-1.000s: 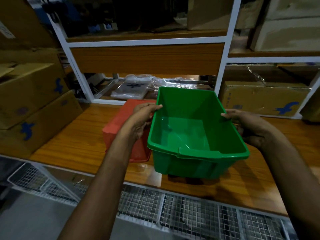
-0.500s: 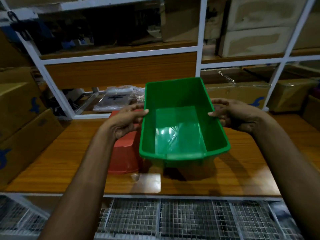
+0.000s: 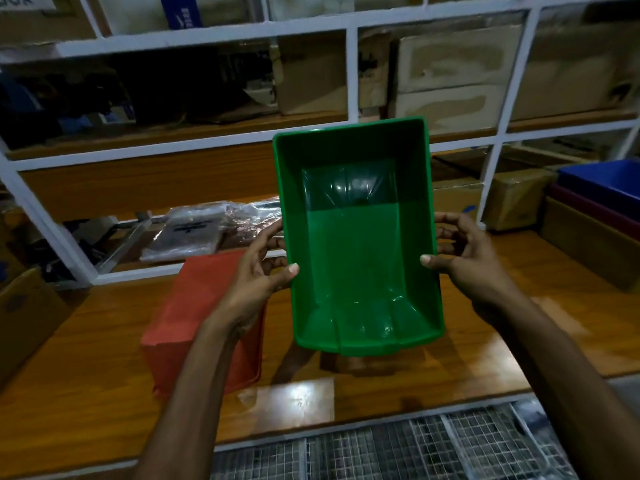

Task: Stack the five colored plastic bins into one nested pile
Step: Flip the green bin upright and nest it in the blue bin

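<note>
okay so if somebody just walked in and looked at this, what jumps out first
The green bin, held up mid-frame between the left hand and right hand, open side to the camera. Next, the red bin upside down on the wooden bench at left, and a blue bin at far right.

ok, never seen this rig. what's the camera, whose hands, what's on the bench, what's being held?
There is no robot. One wide-angle camera sits on a person's head, looking forward and down, so the arms reaching in are their own. The left hand and right hand grip the long sides of an empty green bin, held up off the wooden bench, its open side tipped toward the camera. A red bin rests upside down on the bench, left of it. At the far right a blue bin sits nested in a darker one. Shelves of cardboard boxes stand behind.
</note>
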`<move>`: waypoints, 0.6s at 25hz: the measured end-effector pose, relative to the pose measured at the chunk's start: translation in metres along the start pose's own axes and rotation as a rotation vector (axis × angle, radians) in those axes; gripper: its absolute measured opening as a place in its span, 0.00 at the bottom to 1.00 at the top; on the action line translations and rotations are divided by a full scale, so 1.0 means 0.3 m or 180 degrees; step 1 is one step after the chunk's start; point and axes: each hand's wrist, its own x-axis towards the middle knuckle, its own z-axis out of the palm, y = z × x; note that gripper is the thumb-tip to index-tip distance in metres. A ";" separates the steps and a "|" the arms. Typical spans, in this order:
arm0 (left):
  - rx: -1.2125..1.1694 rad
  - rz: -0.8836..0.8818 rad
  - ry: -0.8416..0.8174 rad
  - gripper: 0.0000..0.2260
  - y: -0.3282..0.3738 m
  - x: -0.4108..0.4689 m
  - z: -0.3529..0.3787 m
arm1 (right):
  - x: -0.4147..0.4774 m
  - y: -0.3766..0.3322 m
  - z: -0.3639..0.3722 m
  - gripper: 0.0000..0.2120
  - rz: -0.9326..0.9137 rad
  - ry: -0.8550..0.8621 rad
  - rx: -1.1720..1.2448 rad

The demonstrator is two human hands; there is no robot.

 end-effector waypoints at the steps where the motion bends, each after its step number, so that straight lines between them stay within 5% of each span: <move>1: -0.0019 0.0038 -0.0036 0.31 -0.003 0.010 0.023 | -0.014 0.004 -0.020 0.27 0.0015 0.0103 0.0020; 8: -0.0354 -0.0420 -0.0606 0.22 -0.005 0.123 0.272 | -0.068 -0.029 -0.286 0.24 0.0699 0.0604 0.0551; 15: -0.0494 -0.1239 -0.0626 0.15 0.017 0.256 0.711 | -0.095 -0.047 -0.671 0.15 0.1409 0.0748 0.1205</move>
